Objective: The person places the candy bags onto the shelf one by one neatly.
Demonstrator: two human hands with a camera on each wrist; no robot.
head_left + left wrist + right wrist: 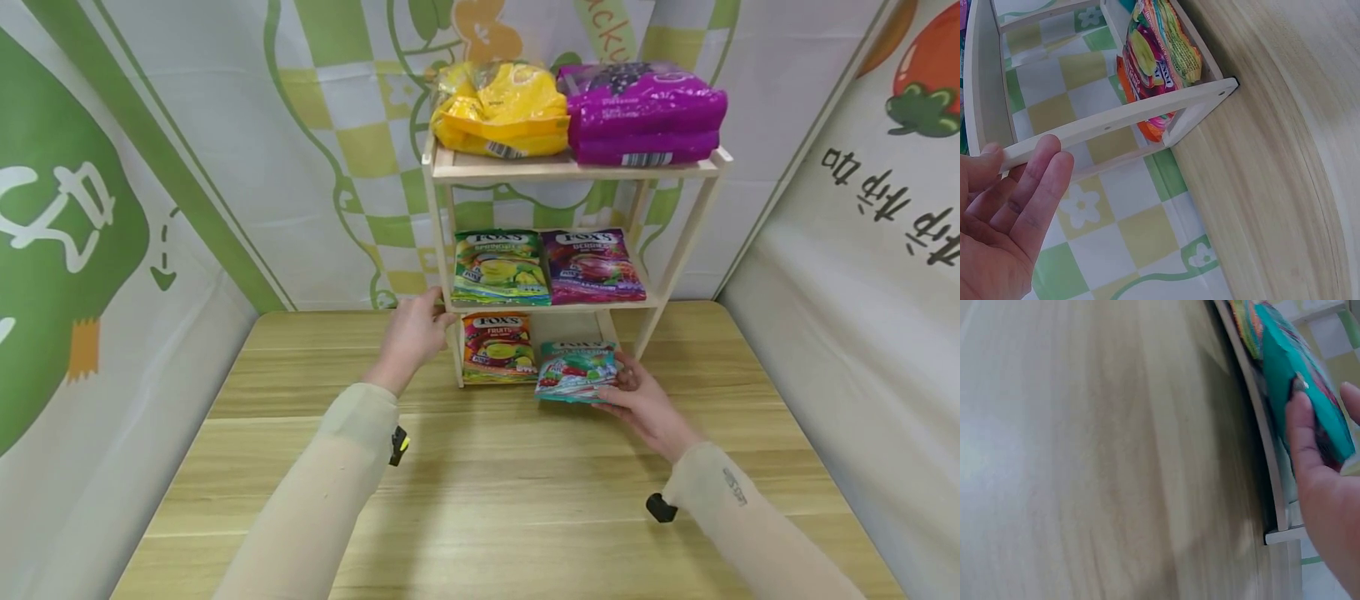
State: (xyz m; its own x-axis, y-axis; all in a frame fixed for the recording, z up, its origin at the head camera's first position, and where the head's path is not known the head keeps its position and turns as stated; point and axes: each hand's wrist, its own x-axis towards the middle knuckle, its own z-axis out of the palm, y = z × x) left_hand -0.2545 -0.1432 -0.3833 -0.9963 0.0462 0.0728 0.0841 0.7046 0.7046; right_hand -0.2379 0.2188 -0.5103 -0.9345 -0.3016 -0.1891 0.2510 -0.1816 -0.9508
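My right hand (651,407) holds a teal bag of candy (576,372) by its right side, at the front of the wooden rack's bottom shelf. In the right wrist view the bag (1300,378) stands tilted over the shelf edge (1259,425), with the thumb on one face. My left hand (415,335) grips the left side of the wooden rack (551,309). Its thumb and fingers pinch a side post (1085,128) in the left wrist view. An orange Fox's Fruits bag (498,350) lies on the bottom shelf, left of the teal bag.
On the middle shelf lie a green bag (501,268) and a purple Berries bag (594,267). A yellow bag (501,112) and a large purple bag (645,117) fill the top. The rack stands on a wooden table (480,500), with printed curtains (330,250) behind and beside it.
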